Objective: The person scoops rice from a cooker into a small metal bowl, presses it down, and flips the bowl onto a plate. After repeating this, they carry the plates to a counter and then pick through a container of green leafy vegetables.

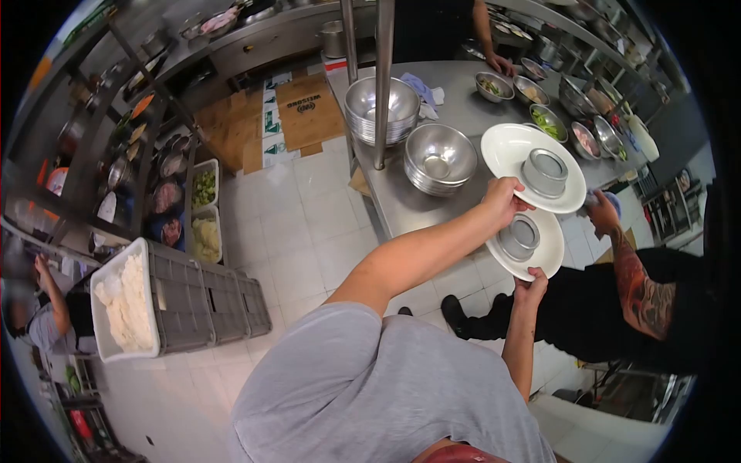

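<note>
My left hand [503, 197] is closed on the rim of a white plate [503, 148], over the corner side of the steel counter. A round grey metal mould [545, 171] sits on that plate. Just below it, my right hand [531, 287] grips the near rim of a second white plate [549, 245]. This one carries a similar metal mould [519, 238]. The upper plate overlaps the lower one in this view.
Stacked steel bowls [438, 158] and a taller bowl stack [382, 104] stand on the counter [405, 212] beside a metal post [384, 77]. Bowls of food line its far side. A co-worker's tattooed arm [644, 289] is close on the right. Crates [208, 297] with a white tub stand left.
</note>
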Demonstrator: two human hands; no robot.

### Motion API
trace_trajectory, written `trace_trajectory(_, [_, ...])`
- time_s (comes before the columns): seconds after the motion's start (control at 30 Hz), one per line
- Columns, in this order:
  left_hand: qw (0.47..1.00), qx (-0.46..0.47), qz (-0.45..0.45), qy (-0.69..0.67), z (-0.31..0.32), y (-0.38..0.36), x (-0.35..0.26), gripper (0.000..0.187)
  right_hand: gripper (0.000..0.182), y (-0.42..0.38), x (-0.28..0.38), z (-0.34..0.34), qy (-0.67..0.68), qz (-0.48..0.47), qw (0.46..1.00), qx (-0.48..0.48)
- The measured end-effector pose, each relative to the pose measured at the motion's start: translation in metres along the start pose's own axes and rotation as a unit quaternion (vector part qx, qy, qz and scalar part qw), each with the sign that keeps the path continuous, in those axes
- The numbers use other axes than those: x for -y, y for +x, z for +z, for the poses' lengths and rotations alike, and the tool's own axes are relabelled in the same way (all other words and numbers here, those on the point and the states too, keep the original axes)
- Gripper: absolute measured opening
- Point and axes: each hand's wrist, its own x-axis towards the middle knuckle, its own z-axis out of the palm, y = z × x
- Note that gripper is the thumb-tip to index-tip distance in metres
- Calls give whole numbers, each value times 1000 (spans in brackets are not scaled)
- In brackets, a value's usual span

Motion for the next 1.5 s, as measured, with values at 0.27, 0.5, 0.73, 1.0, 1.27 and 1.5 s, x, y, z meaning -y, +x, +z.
trace_trajectory(0.27, [975,-193,88,-60,-9,141,-10,18,51,96,0,31,-75,22,995,59])
trace_trajectory(0.5, [932,-314,105,-150,-16,202,-30,27,27,130,15,50,-209,19,976,55])
trace_trajectory(0.73, [892,-384,177,-162,-41,247,-34,54,20,132,17,74,-271,27,958,94])
trace_trajectory(1.0, [829,-480,172,230,-87,344,-18,74,39,141,-6,82,-284,36,954,88])
trace_trajectory(1.27, [687,-8,389,614,-24,26,-128,25,47,74,-25,98,-388,-374,834,120])
trace_trajectory(1.5, [524,-145,278,792,-164,-312,-137,30,36,-237,-77,221,-210,-401,792,409])
